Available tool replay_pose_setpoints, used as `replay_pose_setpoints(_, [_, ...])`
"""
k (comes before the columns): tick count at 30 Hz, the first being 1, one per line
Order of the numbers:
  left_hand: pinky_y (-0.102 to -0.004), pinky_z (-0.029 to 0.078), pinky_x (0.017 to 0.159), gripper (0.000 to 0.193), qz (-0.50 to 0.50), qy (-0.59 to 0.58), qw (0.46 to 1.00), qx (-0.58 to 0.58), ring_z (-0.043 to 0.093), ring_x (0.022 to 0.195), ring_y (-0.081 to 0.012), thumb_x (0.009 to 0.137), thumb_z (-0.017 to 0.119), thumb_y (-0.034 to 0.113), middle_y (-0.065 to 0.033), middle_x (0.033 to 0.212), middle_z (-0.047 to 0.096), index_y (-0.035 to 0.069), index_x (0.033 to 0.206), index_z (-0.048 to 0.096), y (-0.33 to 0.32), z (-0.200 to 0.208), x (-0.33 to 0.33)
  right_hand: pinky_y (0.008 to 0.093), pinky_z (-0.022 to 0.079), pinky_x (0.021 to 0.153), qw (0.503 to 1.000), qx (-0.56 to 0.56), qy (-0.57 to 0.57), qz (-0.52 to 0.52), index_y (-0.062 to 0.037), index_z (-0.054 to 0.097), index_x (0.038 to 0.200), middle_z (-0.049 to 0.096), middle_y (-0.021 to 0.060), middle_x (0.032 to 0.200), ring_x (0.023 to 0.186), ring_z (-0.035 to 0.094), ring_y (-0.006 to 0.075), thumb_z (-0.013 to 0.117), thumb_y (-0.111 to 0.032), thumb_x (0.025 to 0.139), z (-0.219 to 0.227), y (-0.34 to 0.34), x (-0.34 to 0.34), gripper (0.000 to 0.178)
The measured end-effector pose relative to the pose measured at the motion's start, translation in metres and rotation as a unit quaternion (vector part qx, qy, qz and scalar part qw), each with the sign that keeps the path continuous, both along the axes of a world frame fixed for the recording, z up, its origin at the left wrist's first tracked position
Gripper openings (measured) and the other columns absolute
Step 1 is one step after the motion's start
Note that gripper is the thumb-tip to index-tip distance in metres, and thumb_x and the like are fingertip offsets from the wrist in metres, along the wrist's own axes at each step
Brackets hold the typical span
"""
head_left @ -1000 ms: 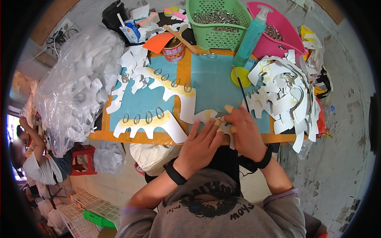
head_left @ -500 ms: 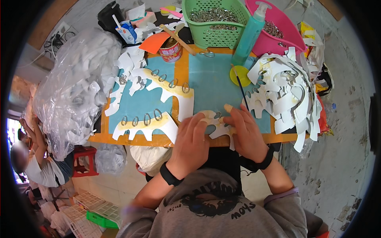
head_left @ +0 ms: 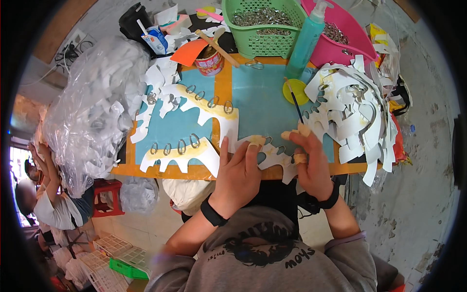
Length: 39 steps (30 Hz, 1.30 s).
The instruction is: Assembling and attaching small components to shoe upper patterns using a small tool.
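Observation:
A white scalloped cutout [head_left: 278, 161] with a yellowish glue-like band lies at the table's front edge, with metal rings along its far edge. My left hand [head_left: 236, 177] rests on its left end, fingers stretched forward over the piece. My right hand [head_left: 314, 168] is at its right end, fingers apart and tan covers on some fingertips; whether they touch the piece I cannot tell. Two similar cutouts with rings, a near one [head_left: 182, 156] and a farther one [head_left: 206, 108], lie to the left. A brush [head_left: 295, 101] leans on a yellow round dish [head_left: 302, 92] beyond my right hand.
A pile of white cutouts [head_left: 357, 114] stands at the right. At the back are a green basket [head_left: 262, 44] of metal rings, a pink basket [head_left: 357, 46], a teal pump bottle [head_left: 305, 46] and a tub [head_left: 210, 65]. A plastic bag [head_left: 87, 112] bulges left; another person [head_left: 61, 202] sits beyond.
My right hand has shifted right, its fingers spreading and lifting apart. My left hand's fingers have spread, uncovering more of the cutout and its rings.

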<state>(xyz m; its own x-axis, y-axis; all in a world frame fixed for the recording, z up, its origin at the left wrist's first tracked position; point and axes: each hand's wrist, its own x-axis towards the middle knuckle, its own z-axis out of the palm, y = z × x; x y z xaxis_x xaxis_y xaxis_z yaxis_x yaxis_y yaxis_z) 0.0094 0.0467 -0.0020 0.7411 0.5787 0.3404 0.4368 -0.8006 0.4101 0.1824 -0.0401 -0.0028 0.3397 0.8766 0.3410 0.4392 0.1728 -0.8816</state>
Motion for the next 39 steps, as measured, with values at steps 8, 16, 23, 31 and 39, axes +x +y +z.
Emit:
replay_pose_setpoints(8, [-0.0603,0.013,0.109,0.042,0.013,-0.022,1.0,-0.012,0.05,0.11,-0.0322,0.075,0.051,-0.003,-0.0113,0.111,0.062,-0.005,0.115,0.038,0.001,0.001,0.001,0.0525,0.032,0.105,0.95,-0.035,-0.299,0.079,0.0019,0.044,0.125,0.059,0.0152,0.107,0.108,0.052,0.0341,0.055,0.006,0.071,0.007,0.001,-0.009,0.055])
replay_pose_setpoints(16, [-0.0616,0.012,0.108,0.04,0.042,-0.037,0.998,0.014,0.05,0.11,-0.0324,0.074,0.052,-0.002,-0.0131,0.111,0.061,-0.004,0.112,0.039,-0.004,-0.005,0.005,0.0529,0.029,0.106,0.937,-0.066,-0.335,0.079,0.0038,0.04,0.128,0.061,0.0137,0.102,0.109,0.052,0.034,0.051,0.005,0.075,0.017,0.005,-0.011,0.054])
replay_pose_setpoints(23, [-0.0596,0.014,0.109,0.043,0.015,-0.041,0.999,-0.002,0.052,0.109,-0.0328,0.075,0.051,-0.003,-0.0142,0.109,0.061,-0.006,0.115,0.038,-0.002,-0.002,0.002,0.0461,0.031,0.107,0.999,-0.02,0.003,-0.039,0.0055,0.038,0.129,0.062,0.014,0.106,0.109,0.051,0.0343,0.044,0.009,0.072,0.021,0.005,-0.003,0.057])
replay_pose_setpoints(31, [-0.0536,0.023,0.108,0.047,-0.01,-0.079,0.996,-0.046,0.05,0.105,-0.0358,0.073,0.05,-0.007,-0.0171,0.108,0.058,-0.007,0.118,0.037,0.014,0.007,0.009,0.0547,0.028,0.107,0.958,-0.054,-0.28,0.039,0.0017,0.04,0.127,0.062,0.0117,0.107,0.113,0.048,0.035,0.047,0.01,0.07,0.014,-0.008,-0.009,0.057])
replay_pose_setpoints(39, [-0.0486,0.033,0.1,0.044,0.016,-0.169,0.985,-0.01,0.05,0.103,-0.0352,0.07,0.049,-0.009,-0.0167,0.103,0.055,0.0,0.113,0.048,0.006,0.02,0.006,0.0565,0.023,0.109,0.96,-0.068,-0.267,0.057,0.0033,0.042,0.124,0.061,0.0135,0.109,0.117,0.047,0.0364,0.045,0.014,0.061,0.015,-0.006,-0.004,0.064])
